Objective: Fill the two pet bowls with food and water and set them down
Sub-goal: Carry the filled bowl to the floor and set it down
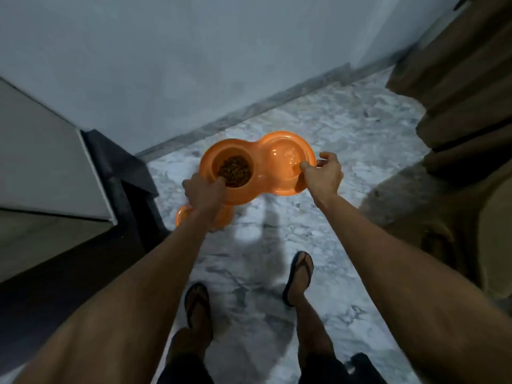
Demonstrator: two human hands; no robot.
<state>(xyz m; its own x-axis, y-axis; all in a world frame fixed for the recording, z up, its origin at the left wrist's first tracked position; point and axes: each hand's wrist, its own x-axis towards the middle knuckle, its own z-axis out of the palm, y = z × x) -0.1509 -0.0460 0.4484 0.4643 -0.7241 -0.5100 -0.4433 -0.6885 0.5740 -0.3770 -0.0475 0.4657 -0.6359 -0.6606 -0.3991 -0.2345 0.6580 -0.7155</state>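
Note:
I hold an orange double pet bowl (pixel 259 159) in the air above the marble floor, one hand at each end. Its left well holds brown dry food (pixel 235 171); its right well holds clear water (pixel 286 162). My left hand (pixel 203 191) grips the near left rim with the thumb inside the food well. At the right rim, my right hand (pixel 322 173) pinches the edge. A second orange piece (pixel 182 216) lies on the floor under my left wrist, mostly hidden.
A white wall (pixel 194 65) and grey skirting run ahead. A pale cabinet with a dark base (pixel 119 176) stands at the left. Brown curtains (pixel 457 106) hang at the right. My feet in dark flip-flops (pixel 299 275) stand on the marble floor (pixel 318 128).

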